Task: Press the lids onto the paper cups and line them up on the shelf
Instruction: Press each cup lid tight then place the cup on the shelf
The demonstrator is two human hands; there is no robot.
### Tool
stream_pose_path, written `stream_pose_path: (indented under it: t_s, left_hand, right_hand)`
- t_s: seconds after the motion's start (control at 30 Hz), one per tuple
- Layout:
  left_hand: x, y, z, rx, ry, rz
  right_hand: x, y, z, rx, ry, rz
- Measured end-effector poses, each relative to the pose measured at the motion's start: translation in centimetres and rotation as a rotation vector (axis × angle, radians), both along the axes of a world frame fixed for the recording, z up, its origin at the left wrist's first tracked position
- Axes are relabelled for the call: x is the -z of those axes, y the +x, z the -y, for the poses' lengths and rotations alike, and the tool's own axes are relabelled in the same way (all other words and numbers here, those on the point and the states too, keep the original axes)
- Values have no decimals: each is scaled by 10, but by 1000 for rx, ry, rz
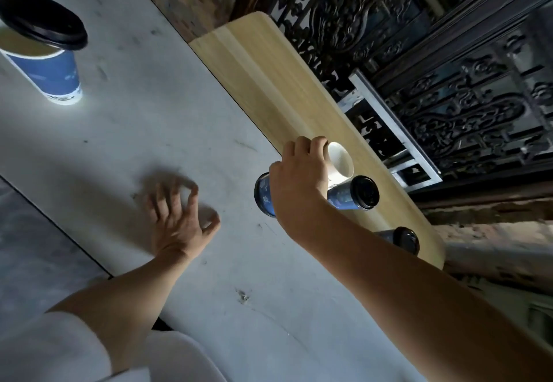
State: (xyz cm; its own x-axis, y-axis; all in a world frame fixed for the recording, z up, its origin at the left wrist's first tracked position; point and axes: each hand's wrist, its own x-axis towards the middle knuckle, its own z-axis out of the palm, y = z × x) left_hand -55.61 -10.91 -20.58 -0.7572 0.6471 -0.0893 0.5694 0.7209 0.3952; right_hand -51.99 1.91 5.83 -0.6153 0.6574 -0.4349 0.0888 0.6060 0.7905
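My right hand (299,178) grips a lidless blue paper cup (341,161) at the near edge of the pale wooden shelf (269,82); its white inside faces me. Right beside it on the shelf stands a blue cup with a black lid (365,193), partly hidden by my hand. A second lidded cup (405,239) stands further along, half behind my forearm. My left hand (176,217) rests on the grey table (149,127) on its curled fingertips and holds nothing. At the far left stands another blue cup (54,73) with a black lid (45,19) lying askew on its rim.
The shelf runs along the table's far edge, with bare wood beyond the held cup. Behind it are a dark ornate iron railing (449,97) and a metal frame (395,130). The table's near edge (59,226) cuts across the lower left.
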Motion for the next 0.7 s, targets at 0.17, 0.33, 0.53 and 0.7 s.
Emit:
stream_pose_path:
  t_s: [0.17, 0.33, 0.53, 0.7]
  left_hand:
    - [2, -1, 1, 13, 5, -22]
    - [-2, -1, 2, 18, -6, -20]
    - [-5, -2, 3, 29, -28, -16]
    - [-4, -3, 2, 33, -31, -17]
  right_hand:
    - [6, 8, 7, 9, -27, 18]
    - [5, 7, 3, 20, -15, 26]
    - [7, 9, 1, 41, -28, 17]
    - [8, 16, -3, 61, -27, 34]
